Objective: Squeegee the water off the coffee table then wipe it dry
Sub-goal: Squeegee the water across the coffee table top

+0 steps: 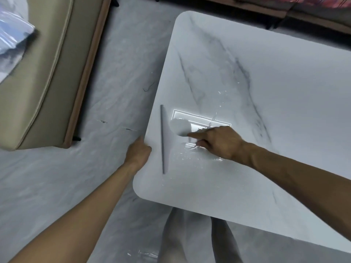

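Observation:
The white marble-patterned coffee table (266, 92) fills the right of the head view. Water drops and streaks (190, 158) glisten near its left end, around a bright reflection of a light. A squeegee lies flat on the top, its thin grey blade (162, 139) running parallel to the table's left edge and a hand's width in from it. My right hand (218, 142) grips the squeegee's pale handle (180, 128), index finger stretched along it. My left hand (139, 150) is curled against the table's left edge, fingers hidden under the rim.
A beige sofa (38, 82) with a plastic bag (11, 35) on it stands to the left. A crinkled white sheet (114, 82) covers the floor. Dark furniture with red fabric (284, 4) lines the far side. My legs (190, 234) show below the table's near edge.

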A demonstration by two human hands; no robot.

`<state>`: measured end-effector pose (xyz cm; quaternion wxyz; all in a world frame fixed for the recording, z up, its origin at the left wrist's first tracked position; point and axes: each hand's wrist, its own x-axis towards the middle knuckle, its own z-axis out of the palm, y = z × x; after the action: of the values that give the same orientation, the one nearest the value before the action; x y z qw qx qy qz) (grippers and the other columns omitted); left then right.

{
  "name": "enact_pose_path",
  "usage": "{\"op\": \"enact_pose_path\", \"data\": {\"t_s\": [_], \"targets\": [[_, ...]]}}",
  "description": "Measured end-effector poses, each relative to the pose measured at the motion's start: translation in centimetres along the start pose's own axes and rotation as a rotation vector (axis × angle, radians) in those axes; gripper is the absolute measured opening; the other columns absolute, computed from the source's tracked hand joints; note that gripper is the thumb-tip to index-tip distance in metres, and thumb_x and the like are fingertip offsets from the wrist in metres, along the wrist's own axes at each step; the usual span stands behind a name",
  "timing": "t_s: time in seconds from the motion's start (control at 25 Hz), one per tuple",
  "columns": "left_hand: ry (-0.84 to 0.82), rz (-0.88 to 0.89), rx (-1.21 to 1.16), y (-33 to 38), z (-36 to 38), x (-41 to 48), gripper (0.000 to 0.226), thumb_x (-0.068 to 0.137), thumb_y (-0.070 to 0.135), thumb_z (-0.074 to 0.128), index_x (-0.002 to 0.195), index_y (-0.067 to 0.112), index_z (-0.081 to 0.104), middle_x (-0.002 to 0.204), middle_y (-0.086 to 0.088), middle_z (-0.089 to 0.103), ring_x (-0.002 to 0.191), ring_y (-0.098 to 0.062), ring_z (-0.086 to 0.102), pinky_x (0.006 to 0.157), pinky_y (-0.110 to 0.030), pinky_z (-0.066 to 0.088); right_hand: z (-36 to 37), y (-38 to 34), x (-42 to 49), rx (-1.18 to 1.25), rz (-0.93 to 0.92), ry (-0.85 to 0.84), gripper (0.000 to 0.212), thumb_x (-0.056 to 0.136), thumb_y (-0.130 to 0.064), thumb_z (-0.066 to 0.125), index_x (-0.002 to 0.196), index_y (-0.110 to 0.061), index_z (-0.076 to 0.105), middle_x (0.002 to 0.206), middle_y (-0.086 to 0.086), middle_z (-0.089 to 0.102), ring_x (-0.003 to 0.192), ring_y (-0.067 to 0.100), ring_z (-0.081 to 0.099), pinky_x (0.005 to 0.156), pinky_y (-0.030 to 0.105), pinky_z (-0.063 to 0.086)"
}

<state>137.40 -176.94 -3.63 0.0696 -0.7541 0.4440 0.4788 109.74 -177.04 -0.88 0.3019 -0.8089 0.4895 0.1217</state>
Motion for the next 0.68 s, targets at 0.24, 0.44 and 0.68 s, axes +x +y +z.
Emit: {"op": "enact_pose_path", "data": {"t_s": [0.24,0.44,0.68], "targets": [[0.055,0.005,-0.076,0.1,0.4,-0.9,0.047,0.087,0.007,0.043,0.133,0.014,0.043,0.111,-0.003,0.056,0.091,-0.024,0.054,0.076,-0.027,0.043,-2.7,5.7,-10.1,-0.007,0.23,0.04,0.045,0.097,-0.049,0.035,0.128,-0.078,0.017,0.076,-0.016,0.06,0.073,0.019,0.063,0.059,0.029,0.046],[0.134,-0.122,-0.233,-4.0,0.0,-2.3,0.051,0.093,0.01,0.042,0.143,0.016,0.039,0.141,-0.005,0.051,0.121,-0.024,0.052,0.095,-0.025,0.04,1.0,-3.1,-3.6,0.171,-0.016,-0.046,0.043,0.098,-0.046,0.042,0.135,-0.065,0.031,0.124,-0.019,0.063,0.115,0.015,0.058,0.084,0.023,0.04],[0.235,-0.241,-0.262,-8.2,3.4,-5.2,0.053,0.095,0.015,0.041,0.147,0.018,0.032,0.144,-0.011,0.047,0.123,-0.031,0.052,0.098,-0.031,0.041,6.8,-9.6,-0.3,-0.033,-0.24,-0.136,0.042,0.102,-0.042,0.034,0.143,-0.052,0.033,0.129,0.003,0.06,0.113,0.03,0.058,0.09,0.037,0.045]]}}
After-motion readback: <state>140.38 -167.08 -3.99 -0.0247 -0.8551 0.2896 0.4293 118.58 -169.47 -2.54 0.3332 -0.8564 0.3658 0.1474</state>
